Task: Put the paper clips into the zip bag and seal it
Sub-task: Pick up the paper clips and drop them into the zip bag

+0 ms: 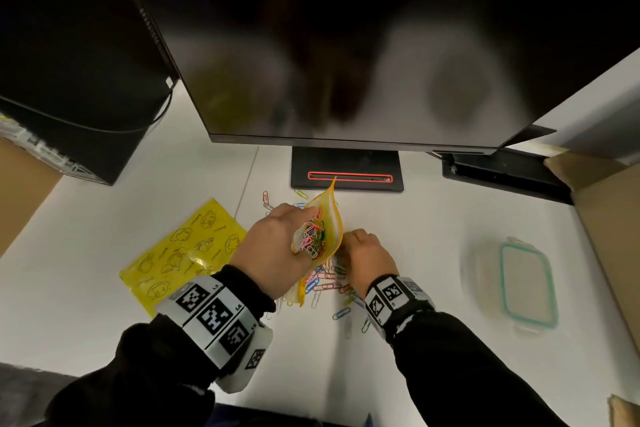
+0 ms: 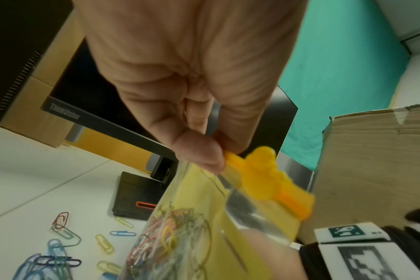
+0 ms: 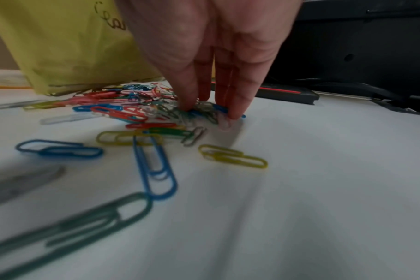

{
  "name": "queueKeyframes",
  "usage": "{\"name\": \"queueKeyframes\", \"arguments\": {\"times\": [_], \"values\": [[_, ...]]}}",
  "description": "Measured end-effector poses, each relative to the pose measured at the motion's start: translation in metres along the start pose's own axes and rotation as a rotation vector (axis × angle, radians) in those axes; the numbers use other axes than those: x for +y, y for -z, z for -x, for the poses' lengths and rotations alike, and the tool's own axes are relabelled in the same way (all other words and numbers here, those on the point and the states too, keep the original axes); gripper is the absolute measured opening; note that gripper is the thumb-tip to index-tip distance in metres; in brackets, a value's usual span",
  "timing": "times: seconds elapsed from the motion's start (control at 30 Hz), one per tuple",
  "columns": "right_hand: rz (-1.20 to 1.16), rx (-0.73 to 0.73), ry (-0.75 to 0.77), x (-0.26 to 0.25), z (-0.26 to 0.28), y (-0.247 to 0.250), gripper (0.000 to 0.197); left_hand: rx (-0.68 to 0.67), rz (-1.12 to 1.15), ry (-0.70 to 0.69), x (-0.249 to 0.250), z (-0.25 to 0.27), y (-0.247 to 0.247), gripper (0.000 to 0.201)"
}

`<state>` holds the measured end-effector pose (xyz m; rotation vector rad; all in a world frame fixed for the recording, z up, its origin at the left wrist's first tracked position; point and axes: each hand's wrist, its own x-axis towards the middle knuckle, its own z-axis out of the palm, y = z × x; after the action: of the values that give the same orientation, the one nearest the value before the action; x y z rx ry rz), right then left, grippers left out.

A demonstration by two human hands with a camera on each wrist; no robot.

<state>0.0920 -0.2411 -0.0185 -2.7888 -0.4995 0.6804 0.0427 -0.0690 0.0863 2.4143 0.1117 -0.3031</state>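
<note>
A white desk [image 1: 433, 253] carries a dark ThinkVision monitor [image 1: 346, 45] on a black base [image 1: 346, 170] with a red-edged slot. Cardboard boxes [image 1: 606, 211] stand on either side, against a teal wall [image 2: 343, 62]

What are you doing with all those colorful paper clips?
A person is filling a yellow zip bag with paper clips. The left hand holds the bag up by its top; some clips are already inside. The right hand is down on the pile of loose clips on the white desk, gathering more. The bag isn't sealed yet.
</note>
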Motion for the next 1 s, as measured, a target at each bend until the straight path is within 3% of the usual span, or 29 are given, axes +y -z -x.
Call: {"name": "queueKeyframes", "arguments": {"times": [0.1,0.23,0.37,0.5,0.67,0.8,0.9,1.0], "values": [[-0.038,0.020,0.035,-0.005,0.005,-0.002,0.052,0.004,-0.010,0.004,-0.002,-0.002,0.000,0.063],[0.024,0.000,0.092,-0.009,0.002,-0.009,0.039,0.042,-0.033,0.017,-0.010,-0.005,0.004,0.064],[0.019,-0.025,0.077,-0.008,0.000,-0.008,0.040,0.052,-0.040,0.017,-0.013,-0.008,0.007,0.063],[-0.068,0.055,0.040,-0.003,0.004,-0.011,0.031,0.041,-0.021,0.029,-0.016,-0.010,0.002,0.063],[-0.428,0.250,-0.138,0.013,0.018,-0.011,0.020,0.010,0.027,0.028,-0.013,-0.010,-0.007,0.064],[-0.868,0.361,-0.300,0.017,0.041,0.008,0.033,-0.023,0.054,0.020,-0.008,-0.011,-0.015,0.065],[-1.179,0.444,-0.238,0.000,0.056,0.038,0.024,-0.062,0.061,0.019,-0.006,-0.012,-0.021,0.067],[-1.185,0.399,-0.134,-0.022,0.055,0.056,0.019,-0.088,0.044,-0.002,-0.002,-0.013,-0.024,0.067]]}}
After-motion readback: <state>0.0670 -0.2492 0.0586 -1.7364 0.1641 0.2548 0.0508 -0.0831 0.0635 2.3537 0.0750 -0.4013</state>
